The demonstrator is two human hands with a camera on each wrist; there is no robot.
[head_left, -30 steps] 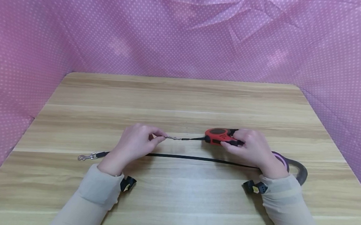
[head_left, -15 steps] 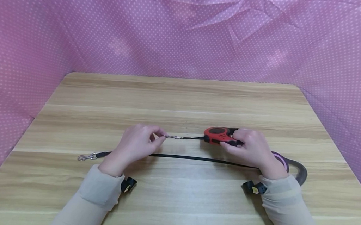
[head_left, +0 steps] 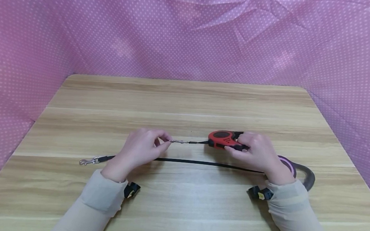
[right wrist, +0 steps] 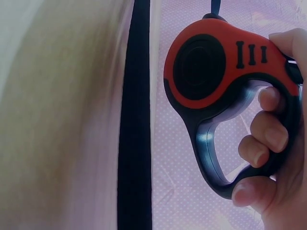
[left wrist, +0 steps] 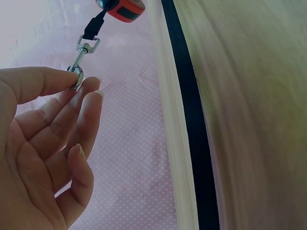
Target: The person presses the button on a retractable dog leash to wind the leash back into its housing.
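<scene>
Retractable leash (head_left: pixel 221 141), red and black, is held just right of centre in the head view, its case raised above the wooden tabletop (head_left: pixel 181 209). Toward the left of that frame, a silver snap hook (head_left: pixel 89 161) is laid on the wood, attached to a black strap (head_left: pixel 197 162) that is stretched across the middle and partly covered by the left hand (head_left: pixel 140 146). Between that hand's thumb and fingertip, left of centre, a metal clip (head_left: pixel 179 141) is pinched, the remaining fingers being held loosely bent and clear of it. From the clip, a short black cord (head_left: pixel 199 142) is led rightward into the red case. Its loop handle is gripped by the right hand (head_left: pixel 257 152), with fingers curled through the opening. At the right, a lilac-ringed case (head_left: pixel 291 165) with a grey handle (head_left: pixel 309 176) is partly hidden behind the right wrist. Across the upper frame, dotted pink cloth (head_left: pixel 191 40) is hung.
</scene>
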